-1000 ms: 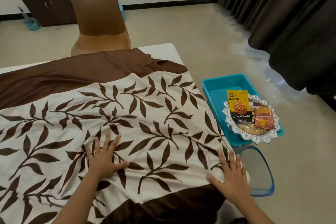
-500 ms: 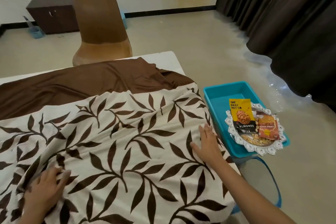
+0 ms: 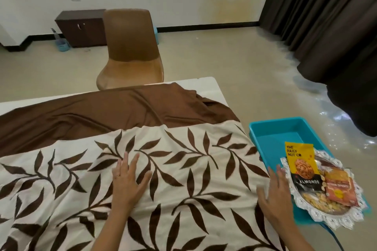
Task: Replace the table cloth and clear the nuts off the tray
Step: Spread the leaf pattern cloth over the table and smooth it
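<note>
Left hand (image 3: pixel 127 181): flat, fingers spread, pressing the leaf-print table cloth (image 3: pixel 183 169) near the bench's middle. Right hand (image 3: pixel 273 191): flat, fingers splayed, on the cloth at the bench's right edge, just beside the tray (image 3: pixel 334 222). Table cloth: brown border rumpled toward the far edge; far right corner of the bench (image 3: pixel 208 85) bare. Tray: silver, lace-rimmed, perched on a teal tub (image 3: pixel 271 138) off the right edge; carries an almond packet (image 3: pixel 302 167), an orange packet (image 3: pixel 338 187) and loose nuts (image 3: pixel 318 202). Hazard: an outward smoothing stroke by the right hand could knock the tray and scatter the nuts.
</note>
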The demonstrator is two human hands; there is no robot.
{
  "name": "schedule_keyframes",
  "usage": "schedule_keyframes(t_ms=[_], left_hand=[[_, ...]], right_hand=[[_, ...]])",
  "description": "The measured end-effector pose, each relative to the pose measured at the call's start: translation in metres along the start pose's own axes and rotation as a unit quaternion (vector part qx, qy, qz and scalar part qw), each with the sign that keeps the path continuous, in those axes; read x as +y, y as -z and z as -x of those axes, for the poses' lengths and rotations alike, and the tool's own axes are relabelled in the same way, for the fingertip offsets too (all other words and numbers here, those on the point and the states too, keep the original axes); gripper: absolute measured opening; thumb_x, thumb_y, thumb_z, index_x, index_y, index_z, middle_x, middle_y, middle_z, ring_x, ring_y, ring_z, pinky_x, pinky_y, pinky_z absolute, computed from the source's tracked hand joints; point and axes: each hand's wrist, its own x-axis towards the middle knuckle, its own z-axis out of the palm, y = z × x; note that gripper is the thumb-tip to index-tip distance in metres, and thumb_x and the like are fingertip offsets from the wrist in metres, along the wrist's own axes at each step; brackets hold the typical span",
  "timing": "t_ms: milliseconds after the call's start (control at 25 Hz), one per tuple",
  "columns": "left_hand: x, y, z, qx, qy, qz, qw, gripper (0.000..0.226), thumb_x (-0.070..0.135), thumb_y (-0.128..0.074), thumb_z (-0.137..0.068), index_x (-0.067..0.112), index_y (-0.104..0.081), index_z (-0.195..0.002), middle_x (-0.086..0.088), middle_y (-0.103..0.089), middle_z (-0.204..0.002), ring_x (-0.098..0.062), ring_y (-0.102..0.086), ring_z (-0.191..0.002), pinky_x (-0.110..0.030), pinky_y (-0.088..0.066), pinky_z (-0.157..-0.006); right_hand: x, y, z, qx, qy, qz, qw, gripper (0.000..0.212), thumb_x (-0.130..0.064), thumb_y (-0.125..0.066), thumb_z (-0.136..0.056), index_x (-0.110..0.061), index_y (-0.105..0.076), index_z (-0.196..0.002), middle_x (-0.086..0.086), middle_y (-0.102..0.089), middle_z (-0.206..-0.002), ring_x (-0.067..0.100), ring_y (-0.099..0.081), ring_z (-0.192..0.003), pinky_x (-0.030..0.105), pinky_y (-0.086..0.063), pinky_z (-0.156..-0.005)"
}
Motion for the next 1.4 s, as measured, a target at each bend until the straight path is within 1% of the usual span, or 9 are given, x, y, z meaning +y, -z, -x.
schedule_keyframes(t_ms=[160,240,400,600,800,960,1200,1320,1400], left_hand=[[0.008,-0.028,-0.039,-0.032,0.125,-0.081,0.988,0.086,0.086,-0.008,-0.074,0.047,0.013,-0.148,-0.002,0.004,-0.163,-0.037,0.005,-0.147,-0.065,0.000,-0.112],[0.003,-0.038,-0.039,-0.014,0.159,-0.118,0.980,0.084,0.088,-0.006,-0.074,0.050,0.015,-0.146,0.000,-0.002,-0.163,-0.037,-0.001,-0.148,-0.065,-0.001,-0.111],[-0.013,-0.040,-0.059,0.019,0.203,-0.103,0.974,0.082,0.091,-0.008,-0.072,0.056,0.012,-0.144,0.004,-0.006,-0.162,-0.034,-0.007,-0.147,-0.063,-0.002,-0.112],[-0.019,-0.035,-0.094,0.017,0.159,-0.139,0.977,0.085,0.088,-0.008,-0.073,0.051,0.008,-0.147,0.002,-0.003,-0.163,-0.035,-0.006,-0.148,-0.063,-0.001,-0.112],[-0.023,-0.038,-0.116,0.024,0.153,-0.134,0.979,0.085,0.088,-0.014,-0.075,0.049,0.003,-0.149,0.001,-0.006,-0.162,-0.034,-0.006,-0.148,-0.065,-0.009,-0.111],[-0.020,-0.035,-0.120,0.030,0.132,-0.120,0.984,0.082,0.084,-0.023,-0.079,0.049,-0.003,-0.150,0.003,-0.003,-0.162,-0.033,-0.007,-0.148,-0.066,-0.009,-0.110],[-0.019,-0.032,-0.116,0.099,0.105,-0.112,0.983,0.075,0.077,-0.033,-0.080,0.029,-0.050,-0.135,-0.005,-0.035,-0.152,-0.024,-0.028,-0.143,-0.051,-0.010,-0.115],[-0.019,-0.033,-0.113,0.121,0.109,-0.104,0.981,0.073,0.072,-0.033,-0.083,0.018,-0.059,-0.124,-0.012,-0.050,-0.140,-0.029,-0.044,-0.131,-0.050,-0.022,-0.114],[-0.019,-0.033,-0.112,0.146,0.119,-0.087,0.978,0.067,0.067,-0.033,-0.085,0.012,-0.061,-0.112,-0.016,-0.057,-0.130,-0.033,-0.051,-0.122,-0.054,-0.033,-0.109]], right_hand=[[-0.089,-0.012,-0.135,-0.015,0.058,-0.120,0.991,0.047,-0.020,-0.038,-0.102,-0.010,-0.030,-0.148,0.009,-0.022,-0.158,0.018,-0.014,-0.147,0.033,-0.015,-0.119],[-0.125,-0.027,-0.201,-0.074,0.092,-0.121,0.986,0.049,-0.020,-0.036,-0.103,-0.012,-0.028,-0.150,0.007,-0.022,-0.159,0.018,-0.016,-0.147,0.034,-0.016,-0.120],[-0.150,-0.073,-0.277,-0.169,0.221,0.033,0.960,0.064,-0.043,-0.036,-0.100,-0.016,-0.015,-0.154,0.005,-0.012,-0.161,0.017,-0.007,-0.149,0.036,-0.002,-0.121],[-0.147,-0.074,-0.341,-0.049,0.076,0.101,0.991,0.098,-0.075,-0.034,-0.084,-0.010,-0.012,-0.153,0.013,-0.010,-0.161,0.028,-0.006,-0.149,0.047,0.000,-0.119],[-0.181,-0.112,-0.341,-0.051,0.258,0.118,0.958,0.072,-0.063,-0.028,-0.092,-0.025,-0.020,-0.153,0.003,-0.015,-0.161,0.020,-0.009,-0.149,0.042,-0.003,-0.120],[-0.191,-0.117,-0.378,-0.047,0.199,0.118,0.972,0.067,-0.057,-0.033,-0.095,-0.024,-0.022,-0.153,0.002,-0.016,-0.161,0.019,-0.010,-0.149,0.043,-0.003,-0.120],[-0.231,-0.133,-0.342,-0.026,0.212,0.085,0.973,0.047,-0.023,-0.033,-0.102,-0.016,-0.036,-0.148,0.006,-0.034,-0.154,0.023,-0.022,-0.146,0.046,-0.003,-0.120],[-0.265,-0.114,-0.290,0.041,0.274,0.034,0.960,0.043,-0.003,-0.041,-0.094,-0.008,-0.054,-0.135,0.011,-0.054,-0.139,0.024,-0.044,-0.135,0.045,-0.020,-0.119],[-0.276,-0.117,-0.224,0.009,0.396,-0.036,0.917,0.044,-0.004,-0.041,-0.089,-0.007,-0.059,-0.129,0.013,-0.060,-0.132,0.025,-0.055,-0.125,0.044,-0.038,-0.109]])
